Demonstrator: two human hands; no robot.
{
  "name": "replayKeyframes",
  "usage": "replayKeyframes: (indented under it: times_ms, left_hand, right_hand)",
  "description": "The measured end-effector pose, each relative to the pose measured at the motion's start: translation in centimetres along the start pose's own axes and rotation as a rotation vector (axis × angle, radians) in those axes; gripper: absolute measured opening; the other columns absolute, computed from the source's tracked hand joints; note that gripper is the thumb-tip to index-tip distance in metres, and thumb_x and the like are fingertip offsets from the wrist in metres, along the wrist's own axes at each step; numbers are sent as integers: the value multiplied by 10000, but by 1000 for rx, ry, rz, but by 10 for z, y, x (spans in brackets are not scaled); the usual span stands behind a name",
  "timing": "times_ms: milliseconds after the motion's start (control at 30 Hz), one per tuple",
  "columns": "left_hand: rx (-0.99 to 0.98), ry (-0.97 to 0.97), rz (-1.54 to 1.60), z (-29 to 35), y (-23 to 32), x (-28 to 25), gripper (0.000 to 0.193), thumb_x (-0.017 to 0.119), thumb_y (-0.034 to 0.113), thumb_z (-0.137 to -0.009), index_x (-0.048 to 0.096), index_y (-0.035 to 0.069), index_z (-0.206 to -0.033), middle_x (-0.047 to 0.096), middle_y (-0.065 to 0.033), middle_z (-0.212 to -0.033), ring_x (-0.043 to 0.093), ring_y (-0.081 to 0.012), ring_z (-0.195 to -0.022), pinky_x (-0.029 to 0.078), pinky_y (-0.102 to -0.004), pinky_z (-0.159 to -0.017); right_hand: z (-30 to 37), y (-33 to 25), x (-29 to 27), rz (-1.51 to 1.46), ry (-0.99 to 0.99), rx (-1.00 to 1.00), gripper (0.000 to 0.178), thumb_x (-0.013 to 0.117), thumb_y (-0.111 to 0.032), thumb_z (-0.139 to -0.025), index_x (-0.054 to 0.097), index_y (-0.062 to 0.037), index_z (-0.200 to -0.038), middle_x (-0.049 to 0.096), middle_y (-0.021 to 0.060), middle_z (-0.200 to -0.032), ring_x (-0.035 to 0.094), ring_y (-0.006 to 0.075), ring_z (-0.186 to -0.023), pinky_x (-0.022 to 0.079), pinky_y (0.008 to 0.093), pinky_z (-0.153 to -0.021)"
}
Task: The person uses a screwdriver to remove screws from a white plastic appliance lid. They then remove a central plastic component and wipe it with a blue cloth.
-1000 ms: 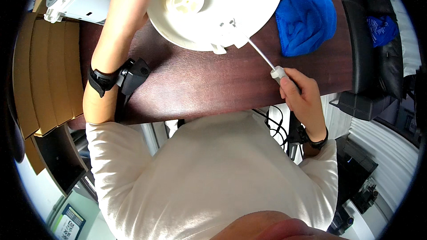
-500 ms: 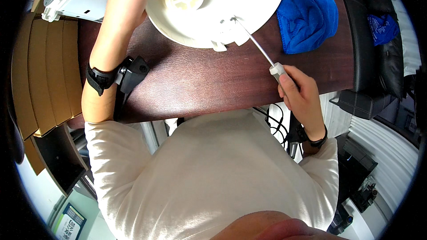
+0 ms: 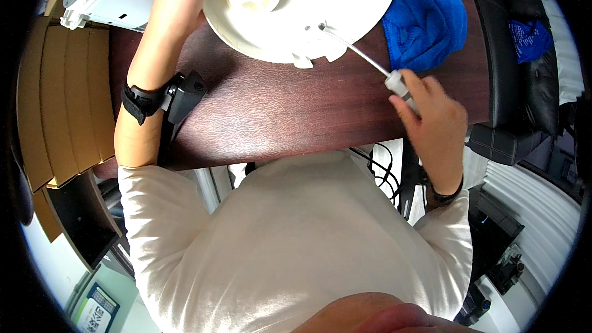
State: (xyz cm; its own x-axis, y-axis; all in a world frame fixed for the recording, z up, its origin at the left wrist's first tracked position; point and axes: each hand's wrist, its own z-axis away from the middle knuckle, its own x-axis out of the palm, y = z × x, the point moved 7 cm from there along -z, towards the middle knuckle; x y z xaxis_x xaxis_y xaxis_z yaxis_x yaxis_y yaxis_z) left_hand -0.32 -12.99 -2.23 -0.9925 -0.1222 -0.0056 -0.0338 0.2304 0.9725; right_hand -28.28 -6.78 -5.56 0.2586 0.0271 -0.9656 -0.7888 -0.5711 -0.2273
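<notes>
One screwdriver (image 3: 364, 60) slanted up-left from the right hand (image 3: 431, 120), whose fingers wrapped its handle; its tip met the white disc (image 3: 345, 0) on the table (image 3: 277, 111). Left hand was out of view.

The right hand (image 3: 431, 120), at the frame's right, is curled closed. The left forearm (image 3: 163, 43) stretches to the upper edge, its hand out of view.

Bright, sharp, fisheye-bent dark rim

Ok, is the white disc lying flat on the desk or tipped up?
Flat: the white disc rests face-up on the desk, with the screwdriver tip on it.
</notes>
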Motion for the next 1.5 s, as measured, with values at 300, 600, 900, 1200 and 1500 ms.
replayKeyframes:
  times_ms: [300, 600, 900, 1200, 1500]
  left_hand:
    - [-28, -25, 69, 1, -7, 7, 483, 470, 26, -724, 514, -61, -1198, 612, -119, -1047, 574, -166, -937, 458, -251, -825]
    - [17, 18, 63, 0, -2, 1, 497, 447, 22, -726, 504, -67, -1211, 608, -128, -1062, 572, -163, -941, 459, -248, -818]
    - [20, -5, 60, 1, 0, 3, 497, 441, 27, -731, 503, -65, -1215, 607, -135, -1058, 574, -171, -933, 463, -254, -821]
    - [28, -18, 21, 2, 5, 9, 500, 449, 41, -728, 499, -61, -1215, 601, -133, -1061, 569, -173, -942, 458, -251, -822]
    - [56, 9, -45, 5, 13, 4, 498, 460, 56, -732, 500, -59, -1214, 601, -126, -1044, 567, -168, -941, 458, -247, -812]
  right_hand:
    - [17, 22, 15, -648, -168, 250, 246, 589, -213, -895, 602, 6, -1004, 556, 105, -645, 548, 195, -533, 401, 292, -503]
    - [27, 11, 44, -984, -261, 450, 263, 499, -205, -949, 593, 38, -984, 512, 26, -596, 453, 67, -539, 347, 240, -489]
    - [27, 10, 43, -947, -224, 426, 254, 500, -203, -949, 589, 30, -998, 506, 44, -581, 467, 77, -529, 352, 246, -488]
    - [17, -5, 21, -469, 25, 136, 226, 593, -225, -889, 593, -31, -1005, 564, 112, -670, 560, 246, -528, 410, 329, -495]
    - [-5, 3, -20, -128, 143, 12, 241, 671, -193, -810, 622, -49, -996, 570, 88, -735, 579, 239, -590, 444, 334, -537]
